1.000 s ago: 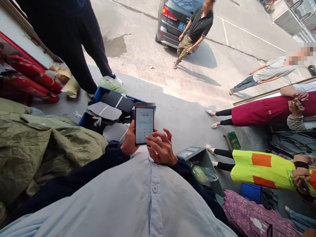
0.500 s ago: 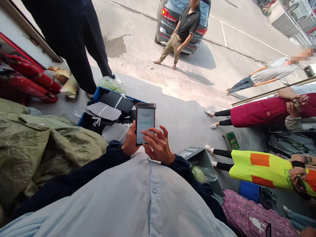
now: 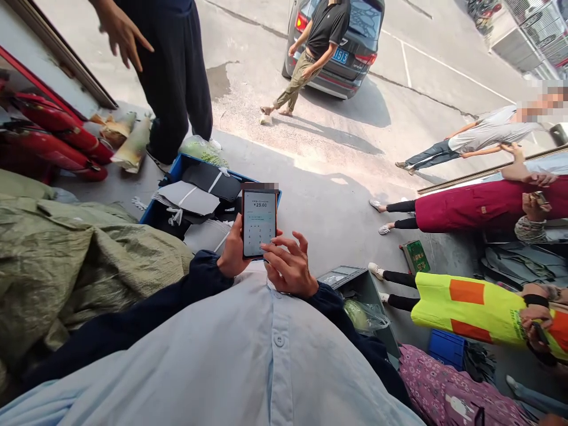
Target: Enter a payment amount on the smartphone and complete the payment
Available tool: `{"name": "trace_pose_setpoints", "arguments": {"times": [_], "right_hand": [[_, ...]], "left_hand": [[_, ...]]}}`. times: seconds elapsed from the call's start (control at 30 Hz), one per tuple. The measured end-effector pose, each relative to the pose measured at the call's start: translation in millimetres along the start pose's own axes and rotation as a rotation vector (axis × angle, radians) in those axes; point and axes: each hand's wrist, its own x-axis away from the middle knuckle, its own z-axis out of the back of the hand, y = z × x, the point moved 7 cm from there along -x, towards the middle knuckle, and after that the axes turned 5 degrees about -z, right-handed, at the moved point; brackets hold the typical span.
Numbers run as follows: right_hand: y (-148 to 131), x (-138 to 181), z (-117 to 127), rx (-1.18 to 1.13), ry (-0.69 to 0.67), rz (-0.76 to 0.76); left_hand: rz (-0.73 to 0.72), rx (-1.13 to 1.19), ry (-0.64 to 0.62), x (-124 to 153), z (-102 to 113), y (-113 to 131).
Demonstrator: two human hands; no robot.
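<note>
Smartphone [image 3: 259, 223], dark-cased, upright in the lower middle of the frame, its screen lit with a numeric keypad under the amount ¥23.00. Left hand [image 3: 233, 251]: closed around the phone's left edge and lower back, gripping it. Right hand [image 3: 288, 266]: open, fingers loosely curved and spread just over the phone's lower right corner; contact with the screen cannot be told. Worn by the same person: pale blue shirt [image 3: 275, 355] with dark navy sleeves. Directly behind the phone: blue plastic crate [image 3: 177, 171] holding black and grey flat sheets bound with white straps. Left of the hands: olive woven sack [image 3: 80, 248], heaped. Upper left: red fire extinguishers [image 3: 57, 133], and a standing person in black trousers [image 3: 173, 77] beside a plastic bag of greens [image 3: 202, 151]. Right of the hands: grey crate [image 3: 368, 290] with a bagged pale green cabbage [image 3: 359, 313]. Along the right edge: a person in a dark red apron [image 3: 470, 213] and a person in a yellow and orange apron [image 3: 465, 302], both seated. Top centre: dark grey car [image 3: 350, 65], on a concrete lot.
</note>
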Motion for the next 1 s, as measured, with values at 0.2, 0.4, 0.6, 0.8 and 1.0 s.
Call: {"name": "trace_pose_setpoints", "arguments": {"times": [0.2,0.4,0.6,0.8,1.0], "right_hand": [[-4,0,-1,-0.012,0.008,0.008],[-2,3,2,-0.006,0.013,-0.007],[7,6,5,0.028,0.034,-0.071],[6,9,6,-0.039,0.08,-0.089],[13,17,0,-0.084,0.082,-0.175]], "left_hand": [[-0.003,-0.042,-0.067,0,-4,0],[-0.018,-0.07,-0.076,2,-3,4],[-0.002,-0.082,-0.099,2,0,1],[-0.015,-0.09,-0.108,-1,6,2],[0.062,-0.116,-0.089,-13,19,-5]]}}
